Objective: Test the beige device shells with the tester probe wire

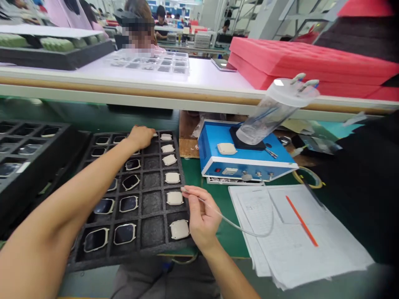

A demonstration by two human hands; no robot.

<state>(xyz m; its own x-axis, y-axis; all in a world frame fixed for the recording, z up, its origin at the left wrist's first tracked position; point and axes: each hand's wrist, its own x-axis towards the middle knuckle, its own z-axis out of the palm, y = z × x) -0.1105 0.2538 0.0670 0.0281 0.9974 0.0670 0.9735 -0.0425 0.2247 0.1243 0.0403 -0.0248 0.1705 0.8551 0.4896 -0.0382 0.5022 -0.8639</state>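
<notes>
A black foam tray [152,205] with rows of compartments lies in front of me. Dark-screened square watches [129,203] fill its left columns, and cream watch cases [174,198] lie in the right column. Most of the column between them shows bare foam. My left hand [141,137] reaches to the tray's far end, its fingers closed at a pale watch case [155,134], mostly hidden by the hand. Beside the tray's right edge, my right hand [202,214] pinches the end of a thin pale cable [240,228], its tip pointing at the right column.
A blue box [215,137] with knobs carries a cream case [227,148] and a tilted clear cylinder [262,114]. Papers [289,249] with an orange strip [301,221] lie right. Another foam tray [28,166] stands left. A shelf [205,79] crosses ahead, a person behind it.
</notes>
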